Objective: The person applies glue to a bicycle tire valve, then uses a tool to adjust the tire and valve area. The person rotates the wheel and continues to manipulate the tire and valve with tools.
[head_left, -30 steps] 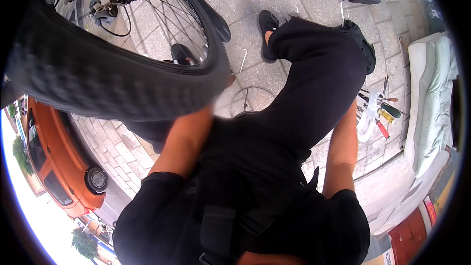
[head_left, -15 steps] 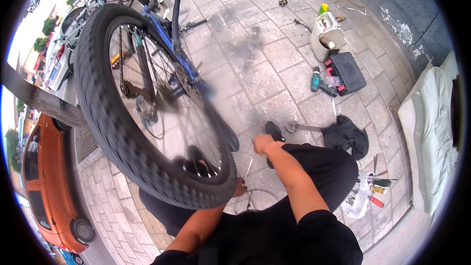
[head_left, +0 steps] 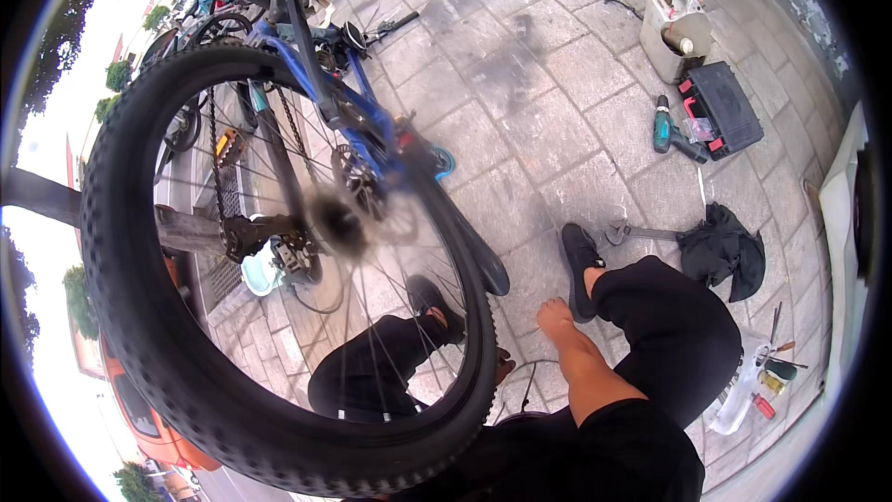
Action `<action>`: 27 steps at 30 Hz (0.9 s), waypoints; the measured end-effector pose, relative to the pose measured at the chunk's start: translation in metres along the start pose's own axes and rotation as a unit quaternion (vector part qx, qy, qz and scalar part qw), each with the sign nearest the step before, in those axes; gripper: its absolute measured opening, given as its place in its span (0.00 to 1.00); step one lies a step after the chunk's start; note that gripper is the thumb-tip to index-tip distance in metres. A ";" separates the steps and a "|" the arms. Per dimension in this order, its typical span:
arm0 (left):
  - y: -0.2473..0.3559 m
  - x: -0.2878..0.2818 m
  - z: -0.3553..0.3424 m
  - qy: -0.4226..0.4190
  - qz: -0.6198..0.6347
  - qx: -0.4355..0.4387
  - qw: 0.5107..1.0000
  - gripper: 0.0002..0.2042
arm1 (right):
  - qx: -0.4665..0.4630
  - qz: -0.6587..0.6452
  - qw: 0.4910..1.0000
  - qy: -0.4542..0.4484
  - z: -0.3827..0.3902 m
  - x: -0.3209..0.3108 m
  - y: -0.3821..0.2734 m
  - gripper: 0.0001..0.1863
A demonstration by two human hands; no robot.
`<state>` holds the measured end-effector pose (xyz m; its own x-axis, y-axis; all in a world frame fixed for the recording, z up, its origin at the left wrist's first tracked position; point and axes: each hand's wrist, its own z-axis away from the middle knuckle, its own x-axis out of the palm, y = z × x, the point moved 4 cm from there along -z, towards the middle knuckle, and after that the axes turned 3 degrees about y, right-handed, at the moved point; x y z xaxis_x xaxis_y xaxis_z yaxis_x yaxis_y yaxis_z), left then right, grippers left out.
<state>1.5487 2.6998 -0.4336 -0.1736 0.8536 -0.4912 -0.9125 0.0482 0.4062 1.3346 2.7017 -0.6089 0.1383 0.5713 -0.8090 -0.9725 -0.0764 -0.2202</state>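
A bicycle wheel with a black knobbly tyre fills the left and middle of the view, attached to a blue bicycle frame. The sprockets at its hub are blurred; a chain hangs beside them. My left hand is at the tyre's right edge, mostly hidden behind it, so its fingers cannot be read. To the right of the wheel, beside my shoe, my right hand is closed with fingers curled; what it may hold is hidden. A thin dark loop shows between my arms.
On the paving at right are a drill, a black toolbox, a cut white jug, an adjustable wrench, a black cloth and a red-handled screwdriver. An orange car stands at left.
The view has shifted, with the wheel looming larger and the ground tools lying farther right. My left forearm has passed out of sight behind the tyre. My right hand remains closed.
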 end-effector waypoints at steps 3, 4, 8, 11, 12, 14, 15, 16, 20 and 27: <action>-0.007 -0.004 0.011 0.010 0.022 -0.024 0.999 0.21 | -0.034 0.013 0.998 -0.046 0.009 -0.006 0.006 0.14; -0.008 -0.005 0.016 0.012 0.025 -0.031 0.999 0.21 | -0.047 0.012 0.997 -0.058 0.011 -0.006 0.003 0.14; -0.016 -0.012 0.027 0.028 0.041 -0.051 0.997 0.20 | -0.064 0.035 0.995 -0.063 0.015 -0.011 0.001 0.14; -0.023 -0.013 0.040 0.040 0.056 -0.070 0.995 0.20 | -0.052 0.008 0.998 -0.027 0.014 -0.011 0.002 0.14; -0.025 -0.013 0.044 0.042 0.057 -0.074 0.995 0.20 | -0.040 -0.017 0.999 0.001 0.015 -0.011 0.002 0.13; -0.028 -0.016 0.048 0.049 0.062 -0.084 0.993 0.20 | -0.025 -0.054 0.998 0.032 0.013 -0.007 0.000 0.14; -0.029 -0.016 0.048 0.054 0.063 -0.088 0.993 0.20 | -0.019 -0.068 0.997 0.033 0.012 -0.004 -0.001 0.14; -0.032 -0.015 0.054 0.057 0.069 -0.094 0.992 0.19 | -0.014 -0.079 0.996 0.032 0.014 -0.007 -0.004 0.15; -0.034 -0.015 0.047 0.081 0.094 -0.103 0.987 0.19 | -0.081 -0.079 0.993 -0.044 0.038 -0.028 -0.016 0.18; -0.032 -0.029 0.057 0.171 0.219 -0.180 0.944 0.18 | -0.368 -0.316 0.867 0.112 0.063 -0.086 -0.143 0.21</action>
<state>1.6044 2.7029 -0.3883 -0.6167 0.5299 -0.5822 -0.7813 -0.5024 0.3704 1.4499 2.7147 -0.4739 0.7137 0.5221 -0.4669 -0.3174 -0.3531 -0.8801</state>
